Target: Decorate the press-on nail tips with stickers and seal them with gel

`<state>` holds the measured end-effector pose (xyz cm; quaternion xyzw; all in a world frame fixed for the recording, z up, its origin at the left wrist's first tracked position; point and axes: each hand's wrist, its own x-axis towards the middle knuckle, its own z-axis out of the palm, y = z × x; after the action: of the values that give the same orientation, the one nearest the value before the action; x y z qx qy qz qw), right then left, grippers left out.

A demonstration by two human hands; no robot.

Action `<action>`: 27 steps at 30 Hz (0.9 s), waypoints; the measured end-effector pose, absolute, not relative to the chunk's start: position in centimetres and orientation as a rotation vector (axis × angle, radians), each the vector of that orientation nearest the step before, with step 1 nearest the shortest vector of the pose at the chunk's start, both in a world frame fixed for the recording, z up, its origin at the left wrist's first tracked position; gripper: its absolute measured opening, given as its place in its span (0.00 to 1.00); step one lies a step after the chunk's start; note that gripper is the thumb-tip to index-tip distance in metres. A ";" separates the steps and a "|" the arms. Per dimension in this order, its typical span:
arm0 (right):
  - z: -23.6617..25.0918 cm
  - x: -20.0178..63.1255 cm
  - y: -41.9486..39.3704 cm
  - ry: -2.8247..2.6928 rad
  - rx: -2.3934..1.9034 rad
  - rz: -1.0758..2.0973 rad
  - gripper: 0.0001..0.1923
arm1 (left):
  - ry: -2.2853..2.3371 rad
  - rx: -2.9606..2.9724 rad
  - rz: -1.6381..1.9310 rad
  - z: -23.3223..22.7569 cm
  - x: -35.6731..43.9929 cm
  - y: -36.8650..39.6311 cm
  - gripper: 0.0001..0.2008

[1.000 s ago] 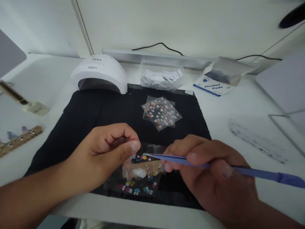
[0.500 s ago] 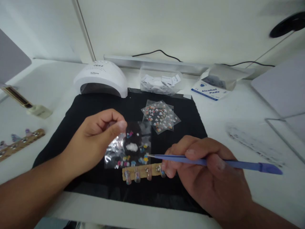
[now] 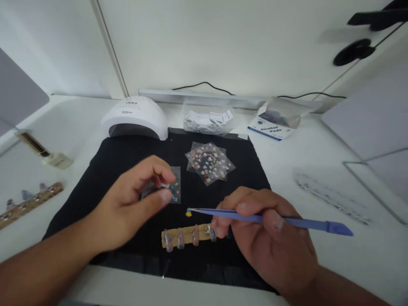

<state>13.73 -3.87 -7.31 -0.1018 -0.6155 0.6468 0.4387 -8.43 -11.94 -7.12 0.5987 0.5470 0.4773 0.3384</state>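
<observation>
My right hand [image 3: 270, 238] is closed round blue tweezers [image 3: 255, 217]. At their tip hangs a small blue and yellow sticker [image 3: 188, 212], over the black mat. My left hand [image 3: 134, 204] has thumb and forefinger apart, just over a clear sticker sheet [image 3: 176, 195] on the mat; the hand hides much of that sheet. Below the tweezers lies a tan strip [image 3: 188, 237] bearing several decorated nail tips; my right fingers cover its right end. Farther back, clear sheets with small white and orange stickers [image 3: 208, 163] overlap in a fanned pile.
Along the back stand a white nail lamp [image 3: 135, 112], a clear box of white packets [image 3: 208, 121] and an opened alcohol pads box [image 3: 274, 123]. To the left are a polish bottle [image 3: 57, 160] and another nail tip strip [image 3: 32, 204]. A black mat [image 3: 127, 250] covers the table's middle.
The sticker has come away from the sheet at the tweezers' tip. My left hand has lowered the sheet to the mat and parted its fingers. The view has shifted slightly.
</observation>
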 end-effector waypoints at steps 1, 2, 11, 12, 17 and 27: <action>-7.4 13.7 -3.9 -1.531 -0.250 1.604 0.15 | 1.320 1.522 1.229 -7.0 -8.0 -12.5 0.03; -7.4 13.6 -4.0 -1.533 -0.252 1.603 0.15 | 1.244 1.485 1.226 -6.9 -7.7 -12.9 0.03; -7.8 13.4 -3.9 -1.581 -0.246 1.603 0.14 | 1.019 1.001 1.119 -6.7 -6.4 -13.0 0.04; -7.7 13.4 -3.9 -1.582 -0.242 1.602 0.14 | 1.002 0.960 1.113 -6.7 -6.3 -12.9 0.04; -7.7 13.5 -4.0 -1.583 -0.230 1.601 0.14 | 0.978 0.900 1.111 -6.6 -5.9 -13.0 0.06; -7.8 13.4 -3.9 -1.583 -0.262 1.591 0.13 | 1.047 1.005 1.082 -6.6 -6.4 -13.0 0.06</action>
<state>13.38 -3.86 -7.78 -0.1048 -0.6337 0.6366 0.4268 -6.38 -12.95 -6.57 0.4366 0.4550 0.4701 0.6175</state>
